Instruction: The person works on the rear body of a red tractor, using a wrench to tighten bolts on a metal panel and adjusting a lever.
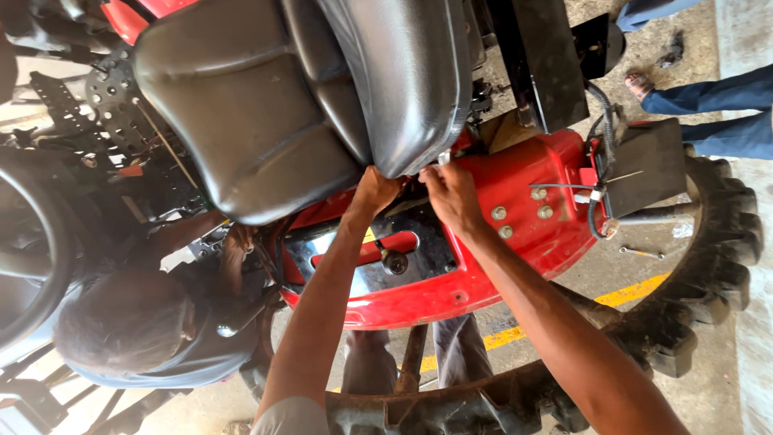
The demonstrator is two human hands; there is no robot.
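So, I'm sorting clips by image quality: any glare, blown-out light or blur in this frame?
Head view: both hands, left hand and right hand, are sharp; the black seat carries soft sheen; the chrome plate on the red fender glints; the lower left corner is washed out by bright daylight; the tyre is evenly lit.

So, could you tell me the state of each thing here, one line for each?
Black seat: tilted up from the fender.
Left hand: under the seat edge, grip hidden.
Right hand: at the seat edge, fingers curled.
Red fender: mounted, bolts in.
Rear tyre: fitted.
Spanner: lying on the floor.
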